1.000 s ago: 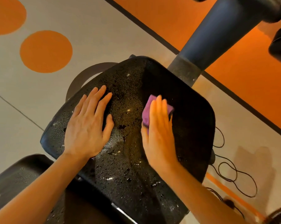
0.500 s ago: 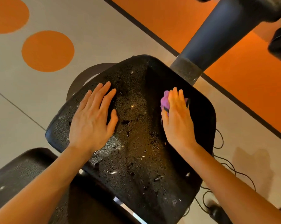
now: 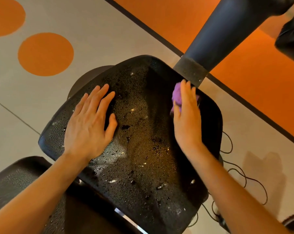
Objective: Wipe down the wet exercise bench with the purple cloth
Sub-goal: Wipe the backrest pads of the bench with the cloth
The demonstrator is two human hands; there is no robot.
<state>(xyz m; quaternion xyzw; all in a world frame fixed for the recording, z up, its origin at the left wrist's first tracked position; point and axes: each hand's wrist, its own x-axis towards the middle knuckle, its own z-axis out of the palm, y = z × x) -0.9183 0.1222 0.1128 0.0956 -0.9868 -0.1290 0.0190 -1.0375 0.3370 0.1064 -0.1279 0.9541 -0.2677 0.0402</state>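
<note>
Right hand (image 3: 187, 119), fingers straight and together, presses cloth (image 3: 176, 96) flat at bench (image 3: 142, 149) far right corner. Left hand (image 3: 90, 125) flat, fingers slightly spread, rests on left side. Right strip looks drier; droplets cover centre, left, near edge. Most wiping left to do, I judge

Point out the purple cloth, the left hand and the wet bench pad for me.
purple cloth (image 3: 176, 95), head view, the bunched part left uncovered.
left hand (image 3: 88, 127), head view, the back of the hand.
bench pad (image 3: 142, 141), head view, the wet middle of its top.
</note>
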